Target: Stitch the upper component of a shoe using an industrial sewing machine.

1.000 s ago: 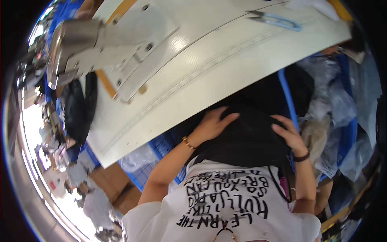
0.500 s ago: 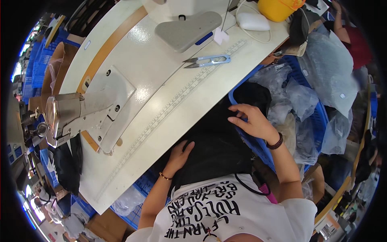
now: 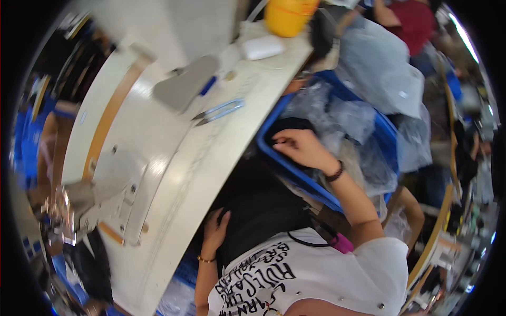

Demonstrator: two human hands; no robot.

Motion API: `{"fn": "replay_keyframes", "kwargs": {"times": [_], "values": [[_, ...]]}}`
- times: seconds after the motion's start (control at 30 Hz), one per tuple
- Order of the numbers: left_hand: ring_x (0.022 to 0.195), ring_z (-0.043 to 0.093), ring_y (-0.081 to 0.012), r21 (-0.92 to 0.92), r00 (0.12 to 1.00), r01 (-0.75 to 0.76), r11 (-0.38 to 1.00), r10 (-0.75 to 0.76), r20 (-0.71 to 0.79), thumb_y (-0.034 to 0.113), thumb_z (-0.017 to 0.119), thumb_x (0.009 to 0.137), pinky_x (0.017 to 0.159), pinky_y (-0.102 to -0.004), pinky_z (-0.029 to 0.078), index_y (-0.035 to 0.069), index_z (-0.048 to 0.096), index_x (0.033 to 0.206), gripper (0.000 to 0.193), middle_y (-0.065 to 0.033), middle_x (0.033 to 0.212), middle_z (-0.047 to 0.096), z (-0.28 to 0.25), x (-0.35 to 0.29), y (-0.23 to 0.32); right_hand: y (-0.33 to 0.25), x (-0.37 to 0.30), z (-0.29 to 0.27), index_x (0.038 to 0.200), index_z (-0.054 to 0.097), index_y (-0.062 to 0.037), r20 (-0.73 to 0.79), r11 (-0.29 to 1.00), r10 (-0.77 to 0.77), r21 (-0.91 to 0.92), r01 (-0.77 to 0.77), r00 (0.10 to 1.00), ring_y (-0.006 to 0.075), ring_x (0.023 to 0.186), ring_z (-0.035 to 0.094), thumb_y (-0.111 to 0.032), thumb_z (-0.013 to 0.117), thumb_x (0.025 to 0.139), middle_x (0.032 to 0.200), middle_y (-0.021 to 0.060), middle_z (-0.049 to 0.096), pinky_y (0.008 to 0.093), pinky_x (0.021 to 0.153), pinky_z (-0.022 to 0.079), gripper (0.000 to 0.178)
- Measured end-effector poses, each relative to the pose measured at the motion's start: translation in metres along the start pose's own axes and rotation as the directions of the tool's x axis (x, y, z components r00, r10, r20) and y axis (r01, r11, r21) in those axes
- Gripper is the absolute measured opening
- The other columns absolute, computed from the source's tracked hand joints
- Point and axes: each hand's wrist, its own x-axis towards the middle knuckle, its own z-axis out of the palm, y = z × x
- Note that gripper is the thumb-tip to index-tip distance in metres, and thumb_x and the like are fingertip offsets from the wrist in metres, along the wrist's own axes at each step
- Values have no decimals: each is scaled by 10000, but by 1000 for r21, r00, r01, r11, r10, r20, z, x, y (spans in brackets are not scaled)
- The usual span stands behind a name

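My right hand [image 3: 301, 148] hovers over the near rim of a blue plastic basket [image 3: 391, 138], beside a bundle of black cloth [image 3: 295, 124]. Its fingers are loosely bent, and nothing shows between them. My left hand [image 3: 216, 227] rests open on the black fabric [image 3: 258, 203] across my lap, close under the table edge. Thread snips [image 3: 221, 109] with light blue handles lie on the white sewing table [image 3: 211, 152]. At the table's left stands the sewing machine head [image 3: 71, 208], its metal blurred.
Clear plastic bags [image 3: 353, 118] fill part of the basket, and a large bulging bag [image 3: 377, 66] leans behind it. A grey machine part [image 3: 187, 84], a white block [image 3: 263, 47] and a yellow container [image 3: 289, 17] occupy the far table. A person in dark red [image 3: 414, 23] is beyond.
The view has turned and shifted, so the table and basket appear farther left. My right hand has come nearer the black cloth by the basket rim. My left hand stays on my lap.
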Motion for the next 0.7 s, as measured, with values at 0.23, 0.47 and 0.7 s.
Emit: {"fn": "replay_keyframes", "kwargs": {"times": [0.23, 0.47, 0.7], "values": [[1034, 529, -299, -1, 998, -45, 999, 45, 48, 274, 544, 874, 871, -344, 420, 5, 545, 1126, 369, -180, 1112, 550, -7, 0, 11, 10, -18, 0, 947, 608, 12, 117, 980, -42, -188, 64, 992, 259, 659, 626, -160, 648, 771, 772, 169, 630, 323, 599, 495, 249], [1044, 524, -325, 13, 998, -40, 999, 39, 50, 273, 548, 865, 886, -360, 416, 15, 528, 1151, 385, -202, 1116, 552, -8, -6, 22, 31, -45, -19, 932, 617, -11, 41, 894, 197, -417, -163, 979, 315, 821, 609, -163, 630, 755, 874, 170, 632, 380, 726, 490, 234], [1036, 528, -343, 25, 998, 16, 1000, -15, -53, 279, 547, 866, 894, -369, 412, -4, 508, 1162, 411, -223, 1105, 556, -11, -18, 19, -85, -45, -41, 918, 637, 6, -171, 994, 64, 95, -48, 983, 142, 799, 604, -62, 645, 771, 901, 56, 651, 270, 729, 478, 162]]}}
